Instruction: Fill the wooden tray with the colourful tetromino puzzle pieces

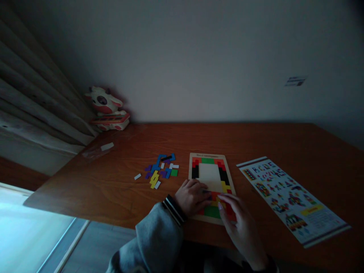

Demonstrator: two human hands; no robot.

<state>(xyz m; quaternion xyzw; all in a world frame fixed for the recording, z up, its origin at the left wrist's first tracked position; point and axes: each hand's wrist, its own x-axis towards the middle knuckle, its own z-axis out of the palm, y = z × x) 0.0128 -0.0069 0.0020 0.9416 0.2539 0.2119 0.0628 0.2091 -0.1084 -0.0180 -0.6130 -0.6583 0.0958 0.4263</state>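
Note:
A wooden puzzle board [208, 156] lies on the table, with red, black, green, yellow and orange pieces along its sides and lower part. Its upper middle shows bare wood. My left hand [193, 196] rests over the board's lower left, fingers apart and pointing right, with nothing visible in them. Over the lower right is my right hand [237, 218], thumb and index finger apart near the red and orange pieces, nothing seen between them. Left of the board lies a loose pile of blue, purple, white, green and yellow pieces [154, 179].
A printed pattern sheet [294, 201] lies on the wooden table [119, 189] at the right. A toy cow with a keyboard [108, 110] stands at the back left by the curtain [36, 91]. Clear plastic with a white label [107, 146] lies nearby.

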